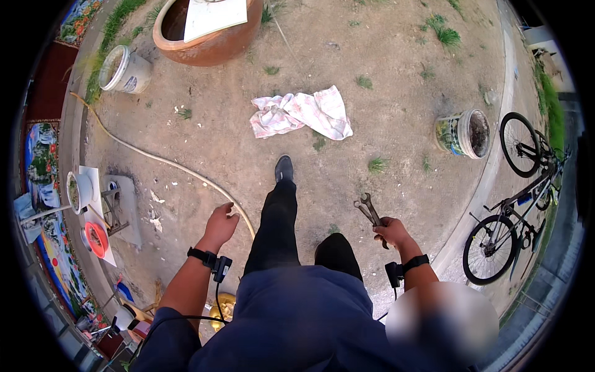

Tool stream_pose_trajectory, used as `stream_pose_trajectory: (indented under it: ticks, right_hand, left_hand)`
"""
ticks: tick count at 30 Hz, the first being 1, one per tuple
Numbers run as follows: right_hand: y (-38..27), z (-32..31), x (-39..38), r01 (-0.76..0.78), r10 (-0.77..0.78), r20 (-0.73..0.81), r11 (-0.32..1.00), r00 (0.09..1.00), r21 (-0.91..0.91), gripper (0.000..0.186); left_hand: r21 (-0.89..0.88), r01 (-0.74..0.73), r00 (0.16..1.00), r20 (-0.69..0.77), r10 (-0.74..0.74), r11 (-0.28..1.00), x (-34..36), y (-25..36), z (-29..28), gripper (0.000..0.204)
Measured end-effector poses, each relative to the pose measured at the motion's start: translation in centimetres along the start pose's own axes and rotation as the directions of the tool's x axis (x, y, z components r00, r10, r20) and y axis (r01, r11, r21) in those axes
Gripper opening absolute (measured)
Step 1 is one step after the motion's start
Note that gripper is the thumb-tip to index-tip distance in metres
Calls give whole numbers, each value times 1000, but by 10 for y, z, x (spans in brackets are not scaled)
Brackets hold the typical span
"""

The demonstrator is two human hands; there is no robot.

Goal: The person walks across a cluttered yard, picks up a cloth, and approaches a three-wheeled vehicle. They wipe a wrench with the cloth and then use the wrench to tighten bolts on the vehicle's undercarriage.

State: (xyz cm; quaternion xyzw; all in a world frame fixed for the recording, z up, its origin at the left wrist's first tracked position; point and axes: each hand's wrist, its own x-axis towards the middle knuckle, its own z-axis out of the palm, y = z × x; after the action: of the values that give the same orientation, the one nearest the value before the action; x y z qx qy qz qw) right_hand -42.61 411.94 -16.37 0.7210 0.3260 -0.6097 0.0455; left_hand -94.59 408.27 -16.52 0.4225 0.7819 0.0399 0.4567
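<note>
The right hand has its grip closed around two open-end wrenches, their heads pointing forward above dirt ground. The left hand, its grip loosely open, hangs near a beige hose. A crumpled white cloth lies ahead.

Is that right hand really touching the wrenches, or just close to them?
Touching. The head view shows it: the right hand is closed around the wrenches, their open-ended heads sticking out beyond its grip.
</note>
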Motion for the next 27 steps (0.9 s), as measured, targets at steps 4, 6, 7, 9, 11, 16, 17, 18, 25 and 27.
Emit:
stream_pose_trajectory:
  ticks: [4,6,7,9,11,16,17,18,25,27]
  right_hand:
    - [-36,3,80,-15,18,36,997,999,-73,28]
    - [-52,10,138,34,-26,59,989,998,-145,28]
    - [-66,11,162,61,-46,72,975,996,-212,29]
    - [-89,19,215,115,-87,87,908,992,-403,31]
    - [-74,31,287,170,-133,111,868,985,-466,30]
    - [-94,66,414,254,-196,165,807,967,-533,27]
    - [-99,62,415,223,-142,195,833,970,-506,26]
    - [-103,64,430,258,-173,213,834,962,-488,26]
    - [-105,60,507,312,-221,224,754,949,-578,31]
    - [-103,49,498,302,-244,179,733,953,-610,36]
  left_hand:
    - [-31,-25,997,77,28,999,124,39,4,51]
    - [-53,-27,994,106,33,998,193,52,21,51]
    - [-52,-21,992,120,27,998,223,63,27,51]
    - [-67,-22,991,127,31,998,286,72,51,51]
    - [-97,-50,990,127,62,994,346,74,85,52]
    - [-245,-22,996,79,42,969,473,88,150,59]
    - [-287,29,995,103,1,958,484,97,160,60]
    - [-311,47,996,82,-23,949,503,96,170,61]
    - [-609,292,956,179,-231,737,576,121,184,61]
    - [-670,183,982,89,-167,719,572,130,176,57]
